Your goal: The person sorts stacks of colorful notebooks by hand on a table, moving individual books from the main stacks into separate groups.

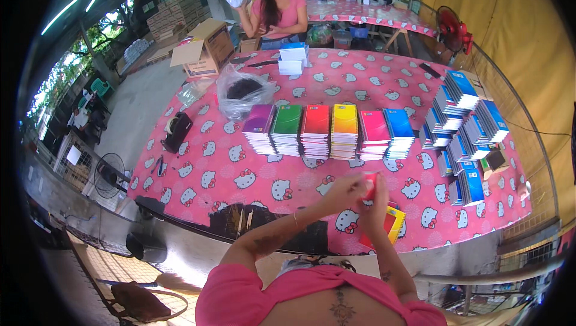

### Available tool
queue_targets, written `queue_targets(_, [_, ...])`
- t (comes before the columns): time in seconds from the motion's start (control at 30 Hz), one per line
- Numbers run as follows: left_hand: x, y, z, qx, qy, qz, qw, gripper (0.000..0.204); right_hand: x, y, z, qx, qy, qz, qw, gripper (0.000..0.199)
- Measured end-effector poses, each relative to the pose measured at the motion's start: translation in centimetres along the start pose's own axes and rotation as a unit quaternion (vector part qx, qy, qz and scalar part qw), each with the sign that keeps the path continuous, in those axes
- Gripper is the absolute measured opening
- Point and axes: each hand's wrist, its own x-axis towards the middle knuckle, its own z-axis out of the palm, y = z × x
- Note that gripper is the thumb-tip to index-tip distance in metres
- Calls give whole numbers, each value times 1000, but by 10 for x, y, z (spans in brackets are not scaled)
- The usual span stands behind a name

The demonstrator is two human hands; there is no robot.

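Note:
Above the near right part of the table, my right hand (374,205) grips a red notebook (371,187), seen foreshortened and partly covered by fingers. My left hand (348,190) is closed, its fingertips at the notebook's left edge. Beneath my right forearm lie loose notebooks, a yellow one (393,220) and a red one partly hidden. Beyond my hands stands a row of notebook stacks: purple (260,129), green (287,130), red (315,130), yellow (345,131), pink (374,134) and blue (399,133).
More blue notebook stacks (462,89) crowd the table's right side. A black tape dispenser (177,132), pliers (160,165) and a clear plastic bag (243,91) lie left. An open carton (207,50) and a co-worker (279,14) holding a white bundle are at the far edge.

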Motion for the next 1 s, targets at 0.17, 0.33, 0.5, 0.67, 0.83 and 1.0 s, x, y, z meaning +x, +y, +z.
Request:
queue_targets(0.17, [11,-19,-87,246,170,165,940,60,-10,3,-54,293,18,259,920,59])
queue_targets(0.33, [30,-124,-157,533,194,66,821,56,-36,51,-76,136,88,272,949,50])
queue_targets(0.5, [28,-100,-149,507,186,133,831,51,-73,112,-78,-273,-20,222,936,69])
queue_targets(0.67, [7,23,-96,195,204,42,958,49,-70,118,-89,-49,-51,319,945,78])
queue_targets(0.83, [18,49,-30,150,-123,181,964,31,-72,116,-80,-66,-43,284,955,76])
queue_targets(1.0, [33,47,63,132,-276,285,908,22,-96,184,-87,-17,25,138,990,62])
